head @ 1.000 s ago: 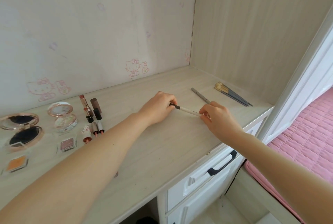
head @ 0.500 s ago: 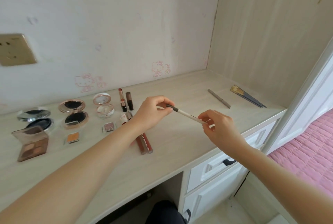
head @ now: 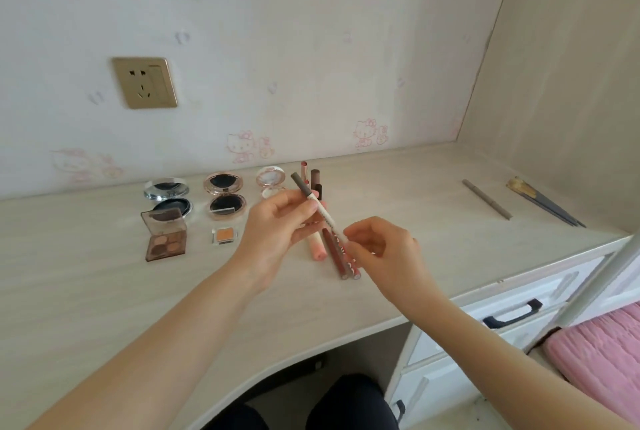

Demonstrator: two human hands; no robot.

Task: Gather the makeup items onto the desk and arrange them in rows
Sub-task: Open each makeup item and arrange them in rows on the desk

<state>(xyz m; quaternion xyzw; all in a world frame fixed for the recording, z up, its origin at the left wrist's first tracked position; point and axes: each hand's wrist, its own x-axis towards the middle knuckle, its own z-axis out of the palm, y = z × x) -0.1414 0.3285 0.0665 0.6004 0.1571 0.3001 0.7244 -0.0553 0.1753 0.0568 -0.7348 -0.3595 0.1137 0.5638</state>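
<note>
My left hand (head: 277,227) pinches the upper part of a thin white makeup pencil (head: 320,211) with a grey cap, held tilted above the desk (head: 104,291). My right hand (head: 379,249) pinches its lower end. Under the hands lie several lip tubes (head: 341,261) and a pink tube (head: 317,249). To the left stand open compacts (head: 227,201), a silver compact (head: 168,199), an eyeshadow palette (head: 165,239) and a small orange pan (head: 225,235). Lipsticks (head: 313,178) and a small round compact (head: 271,180) stand behind.
A grey pencil (head: 486,199) and a bundle of brushes (head: 543,201) lie at the desk's far right by the side panel. White drawers with dark handles (head: 510,315) sit below right, beside a pink bedspread (head: 595,353). A gold wall socket (head: 144,82) is above left.
Both hands lifted the white pencil off the desk and carried it left, over the lip tubes. It now stands steeper, grey cap up. The view swung left and up.
</note>
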